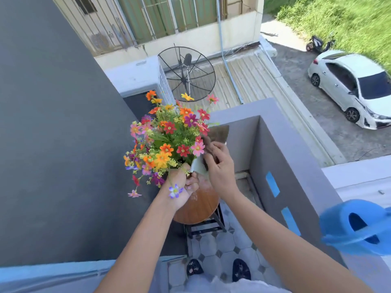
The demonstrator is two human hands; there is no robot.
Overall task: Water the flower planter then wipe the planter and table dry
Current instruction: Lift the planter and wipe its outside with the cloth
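Observation:
The flower planter [197, 167] is a pale square pot full of bright mixed flowers [167, 138], held above a small round wooden table [201, 206]. My left hand [182, 187] grips the planter's near edge from below the blooms. My right hand [218, 163] presses a dark brown cloth [211, 144] against the planter's right side. Most of the pot is hidden by flowers and hands. A blue watering can [357, 227] stands on the balcony ledge at the right, away from both hands.
A grey balcony wall [281, 149] with blue tape strips runs along the right; a dark grey wall [53, 144] closes the left. Tiled floor [222, 254] and my feet lie below the table. Beyond are a satellite dish, a roof and a white car.

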